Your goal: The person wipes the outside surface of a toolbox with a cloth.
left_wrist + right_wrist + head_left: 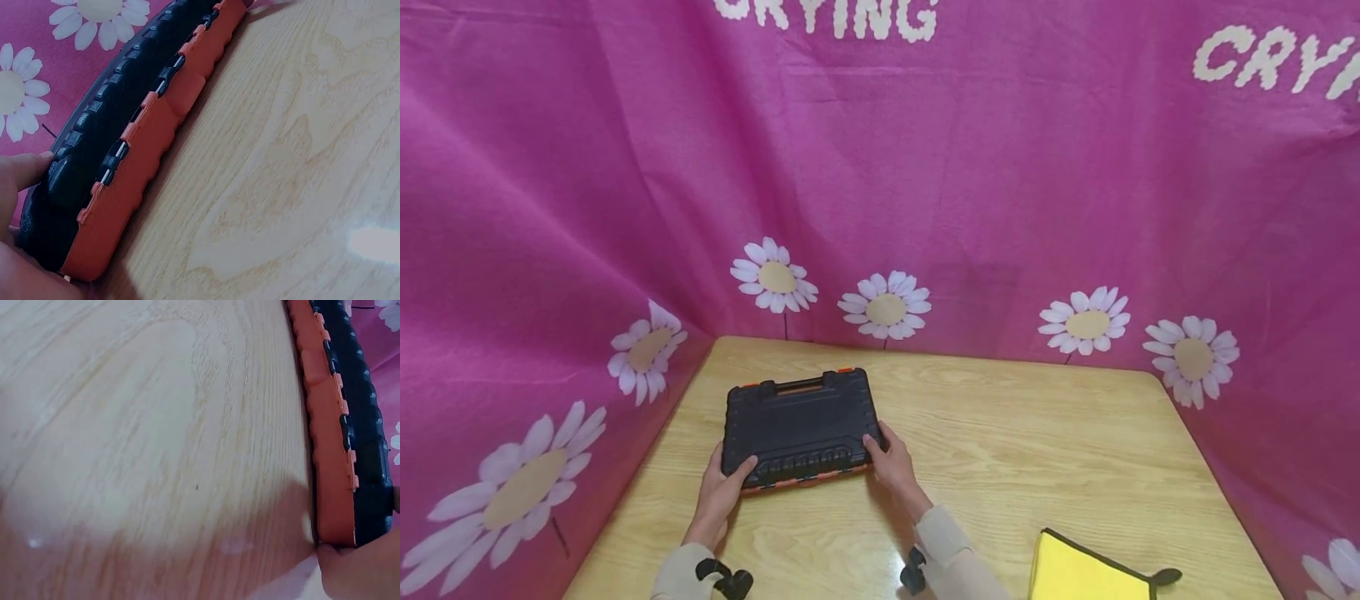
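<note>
A flat black and orange tool case [801, 425] is held between both hands over the left part of the table, its handle toward the back wall. The left hand [719, 492] grips its near left corner, thumb on the black lid. At the near right corner the right hand [895, 468] grips it the same way, thumb on top and the other fingers mostly hidden. In the left wrist view the hinged edge of the case [134, 144] shows orange below and black above. The right wrist view shows the same edge of the case [334, 437] close over the wood.
A yellow cloth pouch [1086, 571] with black trim and a small black tab lies at the table's near right. The wooden table [1037, 442] is bounded at the back and sides by purple fabric [970, 208] with daisies.
</note>
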The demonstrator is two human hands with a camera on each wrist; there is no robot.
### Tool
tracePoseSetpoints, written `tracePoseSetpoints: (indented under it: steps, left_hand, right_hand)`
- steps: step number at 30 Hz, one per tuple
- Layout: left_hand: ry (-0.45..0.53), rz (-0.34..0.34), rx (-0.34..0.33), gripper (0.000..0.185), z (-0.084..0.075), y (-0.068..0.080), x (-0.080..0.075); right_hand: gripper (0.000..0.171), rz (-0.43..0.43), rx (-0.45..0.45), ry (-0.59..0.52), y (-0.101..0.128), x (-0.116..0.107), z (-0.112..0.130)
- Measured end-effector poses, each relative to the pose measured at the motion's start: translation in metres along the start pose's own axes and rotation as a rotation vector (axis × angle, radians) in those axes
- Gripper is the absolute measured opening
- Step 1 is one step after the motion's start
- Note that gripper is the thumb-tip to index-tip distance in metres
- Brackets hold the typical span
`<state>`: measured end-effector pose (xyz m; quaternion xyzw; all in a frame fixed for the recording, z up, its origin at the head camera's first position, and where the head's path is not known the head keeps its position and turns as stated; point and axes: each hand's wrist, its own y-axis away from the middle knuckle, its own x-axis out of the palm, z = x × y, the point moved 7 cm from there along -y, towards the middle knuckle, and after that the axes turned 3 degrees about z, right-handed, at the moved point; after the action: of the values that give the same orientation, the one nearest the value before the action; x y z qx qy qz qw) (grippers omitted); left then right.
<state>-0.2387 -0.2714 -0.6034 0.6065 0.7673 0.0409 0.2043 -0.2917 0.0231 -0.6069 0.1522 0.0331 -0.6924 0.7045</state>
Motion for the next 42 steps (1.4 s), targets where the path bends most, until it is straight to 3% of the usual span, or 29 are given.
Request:
tracePoseSetpoints:
  steps: [14,21,34,42]
  left_hand:
    - [-0.019,0.016,0.016,0.088,-0.01,0.005,0.01]
    - [-0.026,0.053,0.039,0.091,-0.022,0.011,0.019]
    - [-0.006,0.12,0.075,0.09,-0.039,0.023,0.046]
    - [-0.007,0.17,0.067,0.088,-0.044,0.031,0.065]
  right_hand:
    - [0.055,-0.048,0.019,-0.041,0.015,-0.014,0.004]
    - [0.053,-0.071,-0.043,-0.02,0.021,-0.03,0.013]
    - [0.054,-0.112,-0.057,-0.008,0.035,-0.067,0.012]
    - [0.055,-0.126,-0.017,-0.047,0.048,-0.088,0.01]
